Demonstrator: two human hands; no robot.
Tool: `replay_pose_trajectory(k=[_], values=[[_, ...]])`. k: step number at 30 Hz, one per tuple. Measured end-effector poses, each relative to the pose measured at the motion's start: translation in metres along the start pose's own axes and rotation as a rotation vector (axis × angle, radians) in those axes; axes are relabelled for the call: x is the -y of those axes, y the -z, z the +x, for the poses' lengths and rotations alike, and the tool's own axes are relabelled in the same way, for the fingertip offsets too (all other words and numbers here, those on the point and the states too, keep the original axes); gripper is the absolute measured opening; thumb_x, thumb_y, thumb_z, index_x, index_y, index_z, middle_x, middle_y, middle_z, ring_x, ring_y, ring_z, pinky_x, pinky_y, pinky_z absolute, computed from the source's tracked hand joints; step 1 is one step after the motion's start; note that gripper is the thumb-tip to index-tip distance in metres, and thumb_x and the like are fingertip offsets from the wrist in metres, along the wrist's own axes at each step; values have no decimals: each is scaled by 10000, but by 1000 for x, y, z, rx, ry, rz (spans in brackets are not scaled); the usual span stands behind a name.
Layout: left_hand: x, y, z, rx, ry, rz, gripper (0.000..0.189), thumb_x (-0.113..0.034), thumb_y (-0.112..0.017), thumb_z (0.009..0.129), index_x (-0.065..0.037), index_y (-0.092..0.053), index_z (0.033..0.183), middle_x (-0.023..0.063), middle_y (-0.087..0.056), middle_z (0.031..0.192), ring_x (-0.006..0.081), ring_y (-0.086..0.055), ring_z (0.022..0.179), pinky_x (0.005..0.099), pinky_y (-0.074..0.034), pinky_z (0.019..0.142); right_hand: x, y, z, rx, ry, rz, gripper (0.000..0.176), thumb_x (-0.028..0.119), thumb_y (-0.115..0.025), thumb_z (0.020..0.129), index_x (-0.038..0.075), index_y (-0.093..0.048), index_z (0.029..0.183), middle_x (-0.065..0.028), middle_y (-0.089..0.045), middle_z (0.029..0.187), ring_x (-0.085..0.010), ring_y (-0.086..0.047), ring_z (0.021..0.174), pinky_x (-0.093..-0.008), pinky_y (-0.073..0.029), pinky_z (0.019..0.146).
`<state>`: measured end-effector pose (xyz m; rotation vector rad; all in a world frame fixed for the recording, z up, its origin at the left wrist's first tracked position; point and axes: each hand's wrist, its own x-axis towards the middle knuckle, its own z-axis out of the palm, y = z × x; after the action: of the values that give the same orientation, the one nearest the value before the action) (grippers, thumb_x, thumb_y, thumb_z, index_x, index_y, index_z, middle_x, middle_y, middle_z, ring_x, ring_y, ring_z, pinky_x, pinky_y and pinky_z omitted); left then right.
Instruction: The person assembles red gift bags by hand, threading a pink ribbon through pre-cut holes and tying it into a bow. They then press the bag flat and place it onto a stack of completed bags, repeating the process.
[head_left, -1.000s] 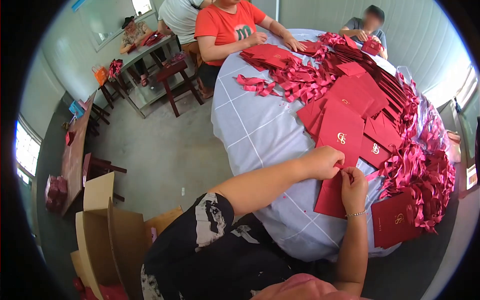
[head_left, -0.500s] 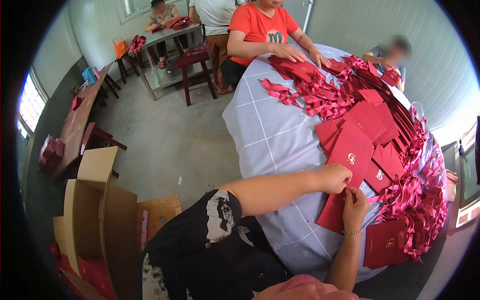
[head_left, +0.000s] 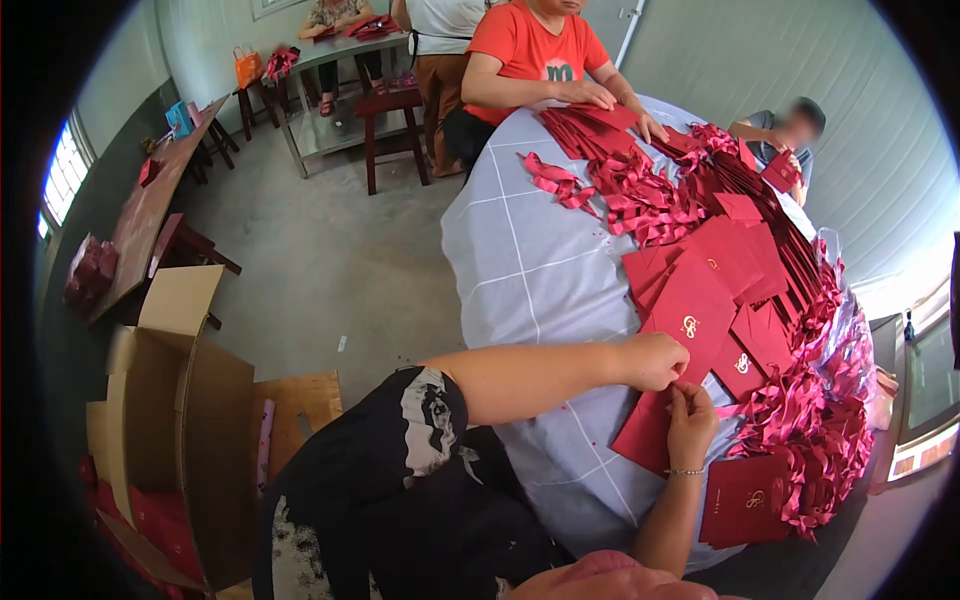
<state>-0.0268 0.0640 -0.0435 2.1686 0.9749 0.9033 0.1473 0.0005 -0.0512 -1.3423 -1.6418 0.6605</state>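
On the near side of the round table (head_left: 490, 240): a red bag (head_left: 640, 440) lies flat, its upper end beneath the left hand (head_left: 655, 360) and the right hand (head_left: 694, 428).
Left hand: narrow, curled nearly into a fist over the round table's near side, fingertips pinched together (what sits between them is too small to tell).
Right hand: also narrow, thumb and fingers meeting just beside the left hand's fingertips; a bracelet (head_left: 685, 472) circles the wrist.
Gold monogram: it marks a large bag (head_left: 700, 290) lying on the round table just beyond the left hand.
Ribbons: a glossy pink-red heap (head_left: 800, 420) covers the round table's right side, next to another monogrammed bag (head_left: 745, 500) at its near right edge.
Cardboard box (head_left: 225, 450): open, left of the round table, red items inside.
Orange-red shirt (head_left: 515, 45): worn by a person at the round table's far left edge, both hands at a stack of red bags (head_left: 590, 130).
Grey sleeve (head_left: 755, 125): a person beyond the round table's far right edge holds a small red piece (head_left: 780, 172).
Steel table (head_left: 345, 50): well beyond the round table to the left, bearing more red things.
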Motion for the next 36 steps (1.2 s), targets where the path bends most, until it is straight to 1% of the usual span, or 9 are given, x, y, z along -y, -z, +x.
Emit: replay_pose_trajectory(k=[3, 8, 9, 12, 16, 20, 23, 25, 36], values=[[0, 1, -1, 2, -4, 19, 110, -125, -686, 818, -42, -677, 890, 155, -716, 866, 351, -692, 850, 455, -534, 742, 0, 1, 2, 31, 26, 17, 55, 7, -657, 934, -25, -686, 968, -43, -681, 809, -83, -605, 653, -225, -497, 599], [-3, 6, -3, 19, -26, 21, 123, -130, -685, 818, -34, -674, 894, 154, -718, 856, 343, -695, 822, 438, -536, 723, 0, 1, 3, 63, -71, 124, 37, 17, -659, 942, -19, -661, 947, -42, -681, 819, -70, -600, 664, -216, -493, 591], [-4, 7, -4, 28, -31, 18, 123, -130, -685, 818, -34, -674, 894, 154, -718, 856, 343, -695, 822, 438, -536, 723, -1, 1, 3, 58, -85, 143, 40, 21, -668, 938, -15, -651, 930, -38, -676, 795, -64, -591, 644, -214, -486, 569], [-7, 8, -4, 47, -42, 17, 132, -134, -684, 822, -29, -674, 900, 157, -717, 855, 341, -694, 816, 436, -535, 720, 4, 3, 4, 56, -153, 84, 62, 51, -671, 948, -6, -648, 949, -24, -661, 779, -55, -577, 623, -198, -470, 565], [-7, 8, -5, 50, -42, 20, 136, -138, -682, 830, -23, -674, 902, 161, -716, 856, 340, -694, 812, 434, -535, 720, 3, 3, 4, 55, -160, 91, 66, 59, -686, 941, 2, -652, 941, -16, -655, 771, -53, -564, 606, -195, -464, 551], [-6, 7, -4, 54, -39, 28, 139, -141, -683, 833, -23, -675, 907, 161, -716, 858, 342, -693, 817, 436, -535, 724, -2, 2, 4, 37, -126, 79, 64, 56, -688, 939, 4, -650, 939, -6, -648, 766, -50, -556, 601, -195, -456, 543], [-6, 4, -4, 46, -25, 67, 144, -147, -683, 830, -26, -676, 909, 160, -714, 854, 349, -691, 820, 444, -534, 726, -3, 3, 5, 76, -103, 63, 62, 54, -686, 940, 7, -646, 934, 3, -640, 761, -46, -546, 599, -197, -445, 533], [-5, 4, -4, 49, -29, 73, 144, -149, -681, 829, -30, -677, 909, 160, -714, 854, 352, -690, 822, 449, -534, 726, -2, 2, 5, 75, -84, 45, 65, 33, -682, 932, -3, -646, 893, -1, -635, 725, -42, -524, 597, -216, -430, 524], [2, -1, -2, -4, -50, 69, 134, -151, -682, 811, -47, -675, 895, 157, -710, 856, 364, -687, 838, 465, -536, 731, -11, -2, 5, 23, -19, 18, 51, 32, -703, 918, -2, -664, 919, 18, -615, 719, -36, -501, 599, -208, -406, 534]])
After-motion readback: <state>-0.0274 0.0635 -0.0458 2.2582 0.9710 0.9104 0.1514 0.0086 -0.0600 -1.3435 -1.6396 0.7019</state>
